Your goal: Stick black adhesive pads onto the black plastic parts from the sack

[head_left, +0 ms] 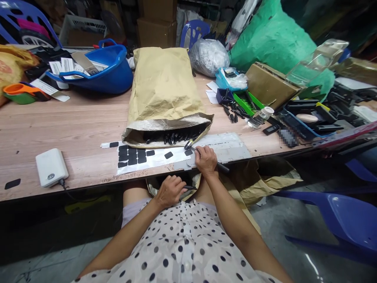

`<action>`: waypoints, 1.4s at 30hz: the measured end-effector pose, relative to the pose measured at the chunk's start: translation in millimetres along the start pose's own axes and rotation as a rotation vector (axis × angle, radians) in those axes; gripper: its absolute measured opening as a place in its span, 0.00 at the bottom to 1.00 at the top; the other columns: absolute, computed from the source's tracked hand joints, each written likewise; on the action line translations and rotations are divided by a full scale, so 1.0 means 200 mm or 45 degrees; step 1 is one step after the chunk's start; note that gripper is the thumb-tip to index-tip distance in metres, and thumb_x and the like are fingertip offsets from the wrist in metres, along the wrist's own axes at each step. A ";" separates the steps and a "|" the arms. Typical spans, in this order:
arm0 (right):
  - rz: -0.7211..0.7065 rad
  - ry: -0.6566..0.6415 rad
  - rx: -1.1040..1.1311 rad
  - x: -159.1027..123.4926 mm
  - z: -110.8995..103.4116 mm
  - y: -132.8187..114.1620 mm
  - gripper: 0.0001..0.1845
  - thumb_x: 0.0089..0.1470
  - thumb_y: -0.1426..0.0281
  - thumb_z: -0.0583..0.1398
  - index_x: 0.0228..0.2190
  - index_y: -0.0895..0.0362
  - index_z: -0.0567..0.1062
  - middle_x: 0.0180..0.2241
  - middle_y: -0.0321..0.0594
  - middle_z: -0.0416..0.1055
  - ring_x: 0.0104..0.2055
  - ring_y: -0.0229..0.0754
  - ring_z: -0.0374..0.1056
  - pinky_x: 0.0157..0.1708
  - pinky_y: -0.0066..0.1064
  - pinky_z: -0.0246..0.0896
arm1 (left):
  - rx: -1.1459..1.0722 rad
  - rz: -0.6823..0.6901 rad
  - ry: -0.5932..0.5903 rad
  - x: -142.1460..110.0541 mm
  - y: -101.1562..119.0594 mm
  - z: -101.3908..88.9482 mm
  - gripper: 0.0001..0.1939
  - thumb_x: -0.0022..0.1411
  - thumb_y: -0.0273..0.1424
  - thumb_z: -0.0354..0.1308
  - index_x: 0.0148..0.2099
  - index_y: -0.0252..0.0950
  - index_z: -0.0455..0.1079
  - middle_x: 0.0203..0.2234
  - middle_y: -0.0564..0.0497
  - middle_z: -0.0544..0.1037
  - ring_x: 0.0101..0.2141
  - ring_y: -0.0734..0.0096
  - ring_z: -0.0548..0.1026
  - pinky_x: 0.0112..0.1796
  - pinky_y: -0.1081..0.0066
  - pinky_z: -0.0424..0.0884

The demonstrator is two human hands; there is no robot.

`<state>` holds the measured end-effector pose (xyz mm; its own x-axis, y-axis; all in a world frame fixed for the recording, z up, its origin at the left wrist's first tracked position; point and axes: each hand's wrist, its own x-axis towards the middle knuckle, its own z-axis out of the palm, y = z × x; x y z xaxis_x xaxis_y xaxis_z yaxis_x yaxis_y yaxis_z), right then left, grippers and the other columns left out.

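Observation:
My right hand (206, 160) is closed around a small hammer (223, 168); its metal head lies over the sheet at the paper sack's mouth and its black grip sticks out beyond my hand. Low over my lap, my left hand (171, 191) is closed on a thin black piece (190, 188) that points right. A paper sack (165, 86) lies on the table with its mouth towards me, and dark shiny pieces (173, 137) show inside. In front of it is a white sheet (156, 160) bearing several black rounded stickers (132, 155). Beneath the table edge, another open sack (153, 186) is between my legs.
A white power bank (51, 168) with a cable sits near the left edge. Behind it is a blue basin (118, 72) with papers. To the right are a green tray (247, 103), a clear jar (260, 117) and a blue tray (303, 131). A purple chair (344, 216) stands at right.

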<state>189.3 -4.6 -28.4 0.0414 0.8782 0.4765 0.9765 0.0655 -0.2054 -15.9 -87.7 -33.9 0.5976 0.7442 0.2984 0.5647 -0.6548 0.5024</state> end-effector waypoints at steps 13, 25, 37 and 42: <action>-0.001 0.024 0.013 0.00 0.01 0.00 0.12 0.62 0.69 0.56 0.42 0.53 0.78 0.35 0.44 0.69 0.38 0.48 0.59 0.37 0.35 0.51 | 0.058 -0.133 -0.148 -0.05 -0.01 -0.03 0.24 0.54 0.13 0.48 0.46 0.39 0.73 0.36 0.47 0.76 0.38 0.61 0.75 0.37 0.65 0.72; -0.001 0.025 -0.006 0.00 0.03 -0.01 0.12 0.62 0.69 0.56 0.42 0.53 0.78 0.35 0.44 0.68 0.38 0.48 0.59 0.37 0.35 0.51 | 0.297 -0.891 0.647 0.37 -0.53 -0.41 0.10 0.59 0.30 0.57 0.44 0.37 0.74 0.40 0.39 0.72 0.46 0.45 0.69 0.50 0.47 0.68; 0.014 0.013 -0.005 0.01 0.02 -0.02 0.12 0.61 0.69 0.56 0.42 0.53 0.78 0.35 0.45 0.69 0.39 0.48 0.59 0.38 0.36 0.51 | 0.293 -0.838 0.600 0.27 -0.39 -0.39 0.08 0.64 0.35 0.56 0.41 0.40 0.74 0.38 0.43 0.74 0.43 0.49 0.70 0.47 0.53 0.68; 0.008 0.014 -0.017 0.01 0.02 -0.02 0.12 0.62 0.69 0.55 0.42 0.53 0.78 0.36 0.45 0.68 0.39 0.48 0.58 0.37 0.35 0.50 | 0.130 -0.511 0.346 0.31 -0.27 -0.25 0.07 0.64 0.35 0.59 0.41 0.40 0.76 0.35 0.47 0.76 0.41 0.57 0.71 0.46 0.59 0.69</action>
<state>184.6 -1.3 -30.3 0.0501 0.8733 0.4847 0.9789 0.0532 -0.1971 -37.0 -0.2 -2.1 0.1592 0.9389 0.3052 0.7808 -0.3089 0.5431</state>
